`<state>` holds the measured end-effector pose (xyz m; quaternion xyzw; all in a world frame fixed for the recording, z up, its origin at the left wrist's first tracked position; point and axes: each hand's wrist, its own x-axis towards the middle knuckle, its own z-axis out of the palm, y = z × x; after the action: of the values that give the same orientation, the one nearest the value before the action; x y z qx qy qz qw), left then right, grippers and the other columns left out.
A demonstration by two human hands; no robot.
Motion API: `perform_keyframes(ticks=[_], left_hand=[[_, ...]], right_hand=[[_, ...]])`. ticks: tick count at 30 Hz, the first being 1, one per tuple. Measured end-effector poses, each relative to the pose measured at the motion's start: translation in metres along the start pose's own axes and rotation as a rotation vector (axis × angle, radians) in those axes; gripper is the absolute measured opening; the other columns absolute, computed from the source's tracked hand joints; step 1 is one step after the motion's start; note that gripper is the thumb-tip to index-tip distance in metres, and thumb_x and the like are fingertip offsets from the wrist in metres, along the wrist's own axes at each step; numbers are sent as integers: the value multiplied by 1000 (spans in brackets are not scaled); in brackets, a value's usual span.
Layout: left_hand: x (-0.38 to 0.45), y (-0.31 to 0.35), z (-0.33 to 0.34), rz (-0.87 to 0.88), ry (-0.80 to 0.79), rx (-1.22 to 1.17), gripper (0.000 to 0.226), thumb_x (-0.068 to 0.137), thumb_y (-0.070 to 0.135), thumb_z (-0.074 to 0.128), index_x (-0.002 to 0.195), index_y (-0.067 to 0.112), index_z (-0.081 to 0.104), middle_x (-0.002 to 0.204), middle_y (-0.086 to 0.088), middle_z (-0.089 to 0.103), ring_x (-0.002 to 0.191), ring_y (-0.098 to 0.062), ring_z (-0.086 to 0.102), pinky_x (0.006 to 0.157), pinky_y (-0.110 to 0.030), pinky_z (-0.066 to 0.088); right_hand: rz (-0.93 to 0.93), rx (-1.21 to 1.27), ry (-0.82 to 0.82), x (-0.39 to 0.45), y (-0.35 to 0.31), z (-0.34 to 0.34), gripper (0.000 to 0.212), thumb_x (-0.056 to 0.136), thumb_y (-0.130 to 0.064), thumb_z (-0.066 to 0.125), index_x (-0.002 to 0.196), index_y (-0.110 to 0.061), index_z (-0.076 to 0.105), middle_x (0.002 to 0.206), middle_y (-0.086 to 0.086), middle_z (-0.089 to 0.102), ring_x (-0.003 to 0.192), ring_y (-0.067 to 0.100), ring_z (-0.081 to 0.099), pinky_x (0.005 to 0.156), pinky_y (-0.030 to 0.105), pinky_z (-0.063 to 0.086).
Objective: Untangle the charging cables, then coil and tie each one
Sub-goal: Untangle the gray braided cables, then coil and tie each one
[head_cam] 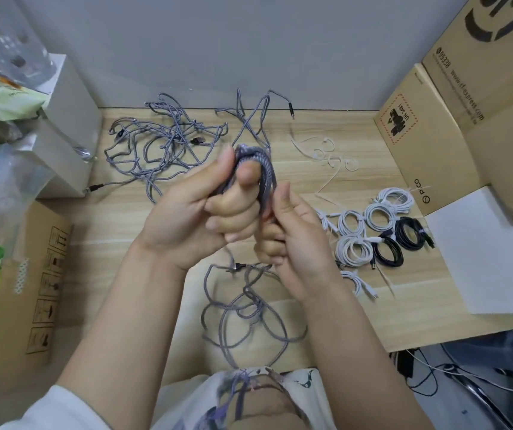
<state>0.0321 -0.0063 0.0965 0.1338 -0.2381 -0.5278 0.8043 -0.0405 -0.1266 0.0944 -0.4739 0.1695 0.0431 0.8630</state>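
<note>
Left fingers: the left hand (200, 212) is curled closed around a grey braided coil (250, 164), thumb pressed on the front of the loops, holding them bunched.
Right fingers: the right hand (292, 231) is pinched closed on the same cable just below the coil, touching the left hand's knuckles.
Coil axis: the loops stand roughly upright, long side running from the fingers up toward the table's far edge; the coil sits above and between both hands, a shade nearer the left.
Loose tail: the uncoiled cable tail (242, 308) hangs down from the right fingers and sprawls in slack loops over the table's near edge, toward the person's chest.
Coming move, as I judge it: more tail gets fed upward from the right fingers onto the loops the left keeps clamped; the slack lies below, so the feed runs near edge to far.
Waiting tangle: a grey tangled heap (162, 144) lies near the far left corner, well apart from the hands.
Done pile: white and black tied coils (373, 234) sit toward the right edge; loose white ties (326, 156) lie beyond them.
Table: pale wood table (109, 218), mostly bare around the hands.
Room: cardboard boxes (453, 119) crowd the right side, another box and bags the left.
</note>
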Motion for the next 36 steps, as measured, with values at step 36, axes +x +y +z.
perform_keyframes(ticks=[36], left_hand=[[-11, -13, 7, -224, 290, 820, 42, 80, 64, 54, 64, 26, 56, 42, 11, 27, 41, -9, 20, 43, -16, 24]], right_hand=[[-419, -486, 150, -21, -33, -5, 14, 60, -20, 73, 57, -13, 61, 49, -12, 61, 46, -3, 50, 49, 8, 37]])
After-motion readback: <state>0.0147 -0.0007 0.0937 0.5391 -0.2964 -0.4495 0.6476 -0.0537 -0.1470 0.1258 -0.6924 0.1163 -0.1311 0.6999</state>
